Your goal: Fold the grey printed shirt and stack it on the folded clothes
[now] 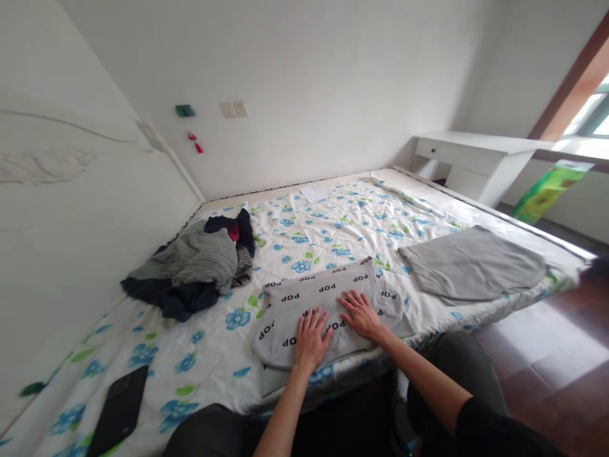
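A grey garment (314,285) printed with black "POP" lettering lies spread on the bed's front edge, its sides looking folded in. Both hands rest on it with palms down. My left hand (311,339) presses on its lower middle, fingers stretched and apart. To the right of it, my right hand (361,314) lies flat with spread fingers, pointing up and left. Neither hand grasps any fabric. Farther right lies a plain grey ribbed garment (476,263), laid flat.
A heap of grey and dark clothes (204,254) sits on the left of the flowered sheet (304,238). A black phone (118,409) lies front left. A white sheet of paper (314,193) is near the wall. A white desk (471,158) stands beyond the bed's right side.
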{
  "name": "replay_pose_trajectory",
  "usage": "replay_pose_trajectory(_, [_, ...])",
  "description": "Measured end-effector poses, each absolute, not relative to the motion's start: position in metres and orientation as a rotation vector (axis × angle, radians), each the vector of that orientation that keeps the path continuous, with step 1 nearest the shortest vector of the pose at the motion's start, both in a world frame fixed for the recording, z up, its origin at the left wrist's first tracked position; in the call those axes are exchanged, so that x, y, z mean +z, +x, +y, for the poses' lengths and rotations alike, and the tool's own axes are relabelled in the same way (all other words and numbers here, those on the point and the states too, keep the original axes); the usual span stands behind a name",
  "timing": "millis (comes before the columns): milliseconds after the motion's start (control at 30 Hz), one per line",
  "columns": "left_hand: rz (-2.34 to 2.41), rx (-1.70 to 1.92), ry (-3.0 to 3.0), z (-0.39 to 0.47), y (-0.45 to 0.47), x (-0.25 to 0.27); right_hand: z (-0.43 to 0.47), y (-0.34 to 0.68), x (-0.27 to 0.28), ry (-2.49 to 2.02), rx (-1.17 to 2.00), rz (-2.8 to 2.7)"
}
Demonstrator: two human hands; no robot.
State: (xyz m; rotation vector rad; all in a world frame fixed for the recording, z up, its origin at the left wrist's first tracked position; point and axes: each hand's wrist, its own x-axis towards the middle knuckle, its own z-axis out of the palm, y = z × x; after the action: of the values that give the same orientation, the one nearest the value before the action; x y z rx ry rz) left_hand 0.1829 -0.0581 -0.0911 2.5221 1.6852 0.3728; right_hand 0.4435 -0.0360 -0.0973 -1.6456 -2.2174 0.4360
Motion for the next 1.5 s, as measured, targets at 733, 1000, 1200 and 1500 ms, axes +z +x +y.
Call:
replay_pose_trajectory(733, [2.194,0.451,2.114,-0.086,0.041,-0.082,-0.044,0.57,-0.121,-2.268,0.319,-1.87])
replay_pose_trajectory(1000, [2.363,0.455,2.007,-0.084,0.039,-0.092,-0.042,0.581,-0.131,-2.302,0.361,-1.846])
replay_pose_trajectory(1200, [2.373,0.442,2.004,-0.085,0.041,-0.094,-0.043,0.579,-0.138,-2.289,0.365,-1.802])
replay_pose_trajectory(1500, [2.392,0.386,1.972,-0.08,0.046,-0.083,-0.044,0.577,-0.133,-2.266,0.357,-1.802])
